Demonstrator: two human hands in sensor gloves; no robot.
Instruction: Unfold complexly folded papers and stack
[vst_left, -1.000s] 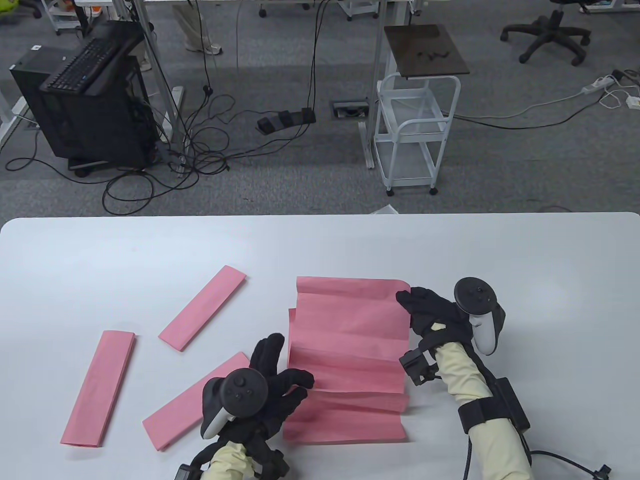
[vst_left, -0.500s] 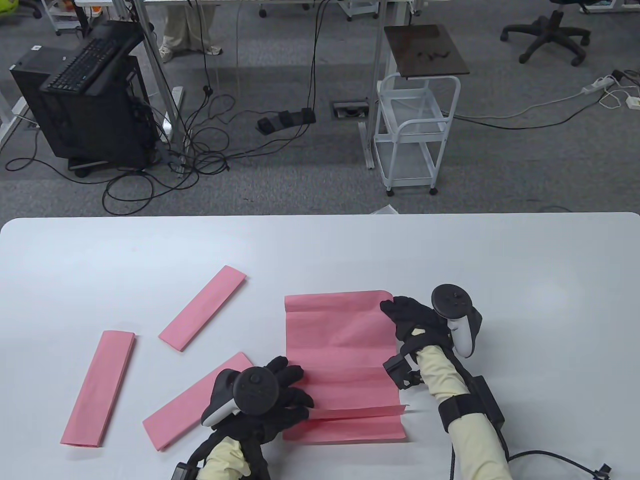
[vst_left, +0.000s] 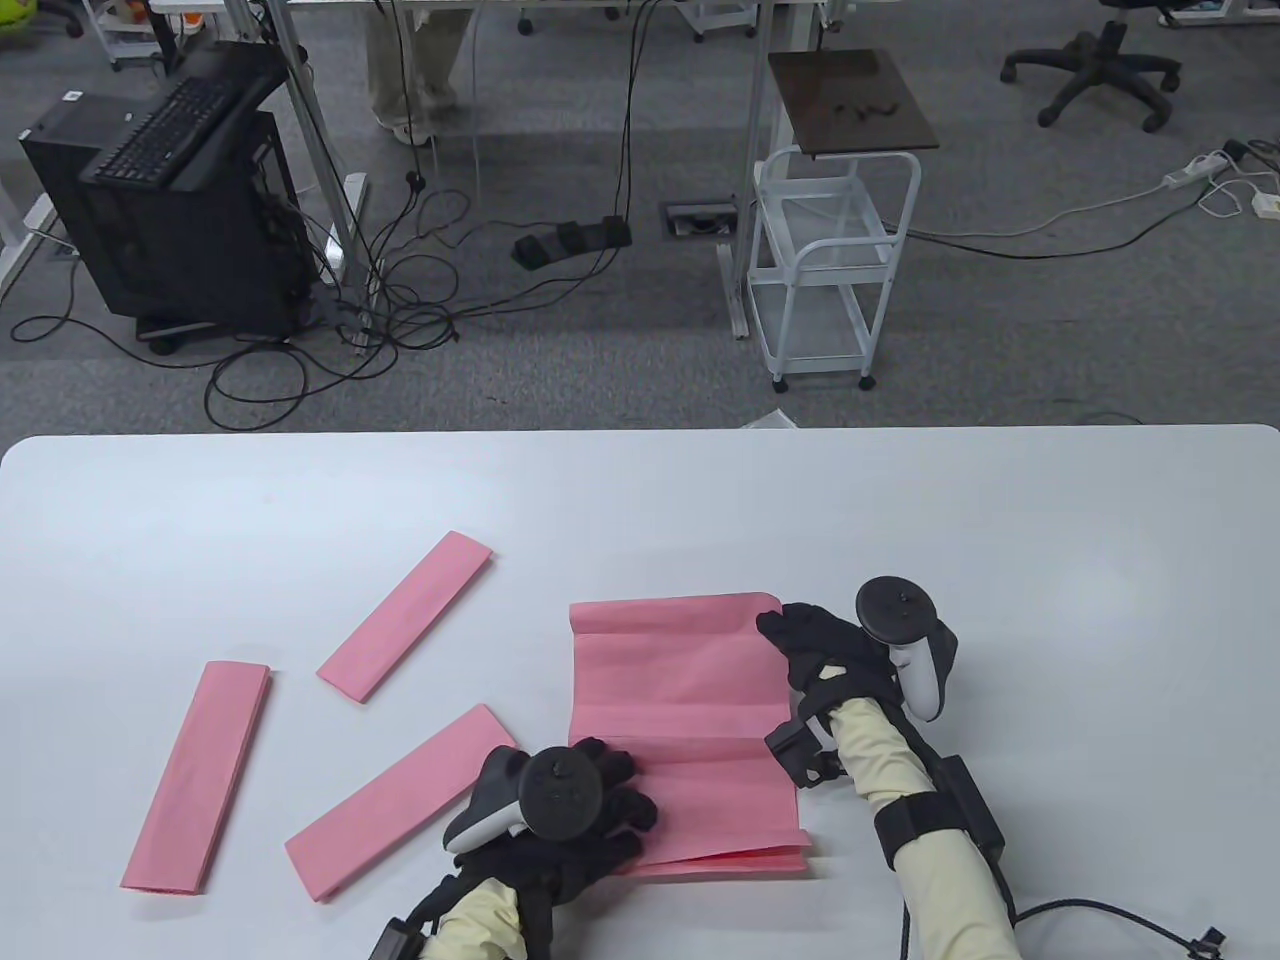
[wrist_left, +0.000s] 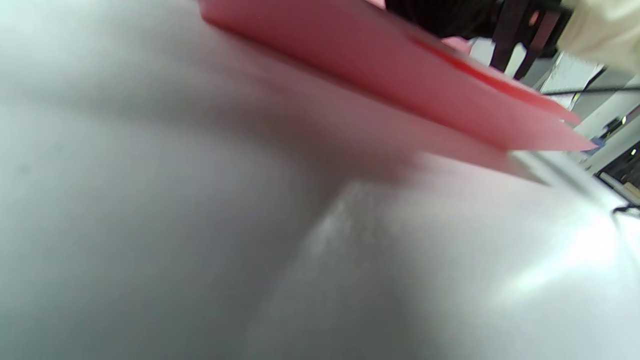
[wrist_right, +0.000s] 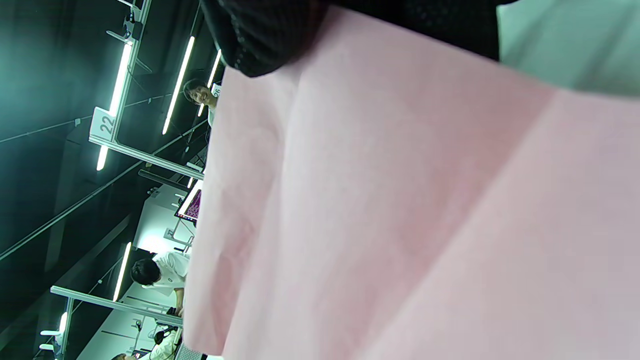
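Partly unfolded pink creased paper sheet (vst_left: 680, 700) on white surface (vst_left: 900, 520); left grip (vst_left: 590, 810) pressing near edge, right grip (vst_left: 815, 645) pinching far corner.

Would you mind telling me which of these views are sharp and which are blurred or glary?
Table view: sharp, evenly lit, soft shadows under the hands. Left wrist view: blurred, with glare on the table beneath the pink paper. Right wrist view: the paper fills it, soft, bright ceiling lights behind.

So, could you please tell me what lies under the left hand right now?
The left hand rests on the near left part of the partly unfolded pink sheet, on the white table. The paper beneath its palm is hidden.
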